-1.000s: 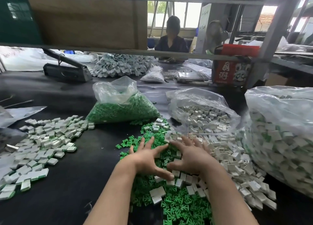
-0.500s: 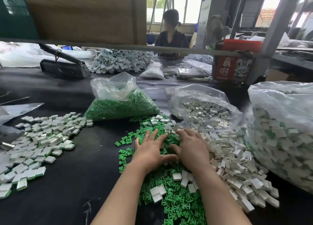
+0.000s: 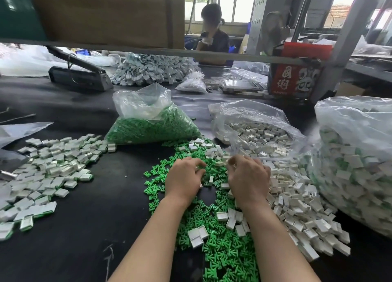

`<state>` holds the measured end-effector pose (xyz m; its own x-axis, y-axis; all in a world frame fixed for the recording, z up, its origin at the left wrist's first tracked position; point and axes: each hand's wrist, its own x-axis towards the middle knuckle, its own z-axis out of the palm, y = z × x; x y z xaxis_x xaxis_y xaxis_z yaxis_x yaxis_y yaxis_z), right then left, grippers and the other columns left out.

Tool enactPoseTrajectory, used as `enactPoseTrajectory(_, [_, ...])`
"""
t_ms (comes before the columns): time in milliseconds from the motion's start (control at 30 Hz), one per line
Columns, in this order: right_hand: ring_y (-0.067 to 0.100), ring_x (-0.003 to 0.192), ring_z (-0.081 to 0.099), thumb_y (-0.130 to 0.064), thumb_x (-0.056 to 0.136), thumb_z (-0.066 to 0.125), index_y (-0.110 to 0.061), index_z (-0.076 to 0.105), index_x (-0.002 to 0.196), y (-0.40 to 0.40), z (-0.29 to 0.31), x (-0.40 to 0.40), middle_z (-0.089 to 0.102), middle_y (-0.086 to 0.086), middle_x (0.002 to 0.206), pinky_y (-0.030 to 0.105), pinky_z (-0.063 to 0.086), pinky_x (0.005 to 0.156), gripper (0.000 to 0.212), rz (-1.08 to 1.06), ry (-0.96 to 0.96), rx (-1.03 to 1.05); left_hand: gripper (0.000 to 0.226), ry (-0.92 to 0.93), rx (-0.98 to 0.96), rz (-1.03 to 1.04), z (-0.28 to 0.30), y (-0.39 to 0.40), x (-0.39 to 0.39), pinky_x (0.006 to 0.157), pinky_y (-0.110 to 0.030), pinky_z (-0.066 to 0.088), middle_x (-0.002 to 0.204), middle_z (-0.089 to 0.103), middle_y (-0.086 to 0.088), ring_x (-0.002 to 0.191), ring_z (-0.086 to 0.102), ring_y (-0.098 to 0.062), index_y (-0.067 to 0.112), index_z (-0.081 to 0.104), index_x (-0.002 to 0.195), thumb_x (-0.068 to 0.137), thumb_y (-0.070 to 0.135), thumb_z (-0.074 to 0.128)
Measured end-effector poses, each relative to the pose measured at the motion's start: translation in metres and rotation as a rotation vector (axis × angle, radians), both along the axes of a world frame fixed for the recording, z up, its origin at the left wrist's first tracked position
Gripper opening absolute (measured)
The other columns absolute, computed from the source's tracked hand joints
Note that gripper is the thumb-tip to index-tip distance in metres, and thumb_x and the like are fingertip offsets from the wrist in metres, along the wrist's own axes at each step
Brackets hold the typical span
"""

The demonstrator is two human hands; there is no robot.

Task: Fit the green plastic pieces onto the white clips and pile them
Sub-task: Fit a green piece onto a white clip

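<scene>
Left hand (image 3: 184, 180) curled, palm down, fingertips in green pieces (image 3: 220, 247); grasp not discernible. Right hand (image 3: 248, 179) curled beside it, nearer white clips (image 3: 297, 199) at right. Finished pile (image 3: 48, 169) well left.

Single head-worn wide-angle view, facing forward and down, close over black table (image 3: 63, 228)

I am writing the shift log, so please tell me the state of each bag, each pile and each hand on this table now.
Green-piece bag: open, lying on the table, part full.
White-clip bag: open, clips spilling out.
Large bag: bulging with fitted clips.
Finished pile: spread flat, far left.
Loose green pieces: scattered.
Left hand: fingers curled in the pieces.
Right hand: fingers curled; hold unclear.
</scene>
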<state>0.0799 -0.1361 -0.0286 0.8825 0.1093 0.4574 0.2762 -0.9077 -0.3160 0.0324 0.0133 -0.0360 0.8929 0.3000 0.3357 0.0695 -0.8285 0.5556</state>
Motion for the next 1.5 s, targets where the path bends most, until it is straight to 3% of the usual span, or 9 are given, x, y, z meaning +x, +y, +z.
enactPoseTrajectory(133, [0.015, 0.091, 0.062, -0.032, 0.095, 0.058, -0.025, 0.064, 0.111, -0.001, 0.004, 0.001, 0.071, -0.006, 0.101, 0.033, 0.042, 0.085, 0.019, 0.025, 0.015, 0.098, 0.006, -0.036, -0.166, -0.001, 0.006, 0.000, -0.002, 0.064, -0.016, 0.042, 0.099, 0.071, 0.011, 0.069, 0.057, 0.000, 0.029, 0.073, 0.096, 0.091, 0.027, 0.068])
enactPoseTrajectory(267, [0.018, 0.097, 0.062, -0.032, 0.092, 0.065, -0.027, 0.068, 0.102, 0.000, 0.018, -0.002, 0.071, -0.007, 0.103, 0.033, 0.041, 0.086, 0.012, 0.133, 0.011, 0.303, 0.016, -0.046, -0.134, -0.028, 0.008, -0.001, 0.000, 0.093, -0.033, 0.041, 0.109, 0.066, 0.015, 0.103, 0.054, -0.007, 0.031, 0.072, 0.103, 0.091, 0.040, 0.065])
enactPoseTrajectory(433, [0.014, 0.084, 0.066, -0.024, 0.086, 0.073, -0.026, 0.074, 0.091, 0.016, 0.036, -0.016, 0.073, -0.013, 0.086, 0.040, 0.053, 0.080, 0.005, 0.373, 0.016, 0.513, 0.037, -0.083, -0.951, -0.263, 0.029, -0.013, -0.002, 0.055, -0.014, 0.046, 0.075, 0.073, 0.007, 0.066, 0.066, -0.006, 0.021, 0.076, 0.087, 0.074, 0.056, 0.070])
enactPoseTrajectory(533, [0.008, 0.083, 0.067, -0.019, 0.086, 0.072, -0.023, 0.075, 0.096, 0.021, 0.037, -0.019, 0.074, -0.011, 0.089, 0.036, 0.055, 0.079, 0.011, 0.439, 0.069, 0.555, 0.033, -0.112, -1.166, -0.253, 0.031, -0.010, -0.001, 0.054, -0.016, 0.047, 0.071, 0.073, 0.002, 0.062, 0.065, -0.008, 0.018, 0.077, 0.086, 0.070, 0.046, 0.074])
enactPoseTrajectory(767, [0.016, 0.108, 0.059, -0.039, 0.086, 0.071, -0.035, 0.069, 0.110, 0.024, 0.022, -0.015, 0.069, -0.011, 0.110, 0.042, 0.045, 0.102, 0.025, 0.422, 0.392, 0.008, 0.012, -0.118, -1.287, -0.068, 0.017, 0.018, -0.007, 0.059, -0.020, 0.054, 0.086, 0.077, -0.002, 0.072, 0.072, -0.009, 0.013, 0.068, 0.104, 0.098, 0.016, 0.058])
enactPoseTrajectory(900, [0.023, 0.126, 0.044, -0.037, 0.091, 0.062, -0.040, 0.063, 0.120, 0.027, 0.014, -0.018, 0.055, -0.003, 0.132, 0.047, 0.035, 0.108, 0.030, 0.303, 0.338, -0.224, 0.006, -0.184, -1.350, -0.036, 0.014, 0.024, -0.011, 0.063, -0.024, 0.055, 0.088, 0.077, -0.005, 0.077, 0.073, -0.015, 0.010, 0.059, 0.103, 0.098, 0.012, 0.057])
enactPoseTrajectory(1167, [0.019, 0.117, 0.046, -0.029, 0.094, 0.056, -0.036, 0.067, 0.110, 0.027, 0.009, -0.020, 0.061, -0.006, 0.117, 0.043, 0.034, 0.101, 0.021, 0.262, 0.214, -0.231, 0.011, -0.196, -1.391, -0.012, 0.009, 0.020, -0.008, 0.057, -0.020, 0.055, 0.071, 0.073, 0.004, 0.065, 0.070, -0.008, 0.009, 0.067, 0.098, 0.088, 0.009, 0.070])
enactPoseTrajectory(1333, [0.018, 0.112, 0.050, -0.027, 0.094, 0.054, -0.030, 0.068, 0.104, 0.029, 0.004, -0.018, 0.062, -0.005, 0.111, 0.040, 0.037, 0.098, 0.017, 0.255, 0.177, -0.183, 0.016, -0.194, -1.375, -0.039, 0.008, 0.015, -0.008, 0.068, -0.027, 0.060, 0.075, 0.075, 0.000, 0.071, 0.071, -0.012, 0.008, 0.069, 0.097, 0.082, 0.011, 0.075])
enactPoseTrajectory(1500, [0.016, 0.100, 0.057, -0.035, 0.093, 0.059, -0.026, 0.066, 0.102, 0.027, 0.004, -0.015, 0.067, -0.005, 0.101, 0.035, 0.045, 0.092, 0.014, 0.257, 0.146, -0.061, 0.013, -0.199, -1.380, -0.040, 0.008, 0.009, -0.006, 0.062, -0.022, 0.057, 0.077, 0.075, -0.002, 0.070, 0.072, -0.012, 0.007, 0.069, 0.096, 0.084, 0.008, 0.074])
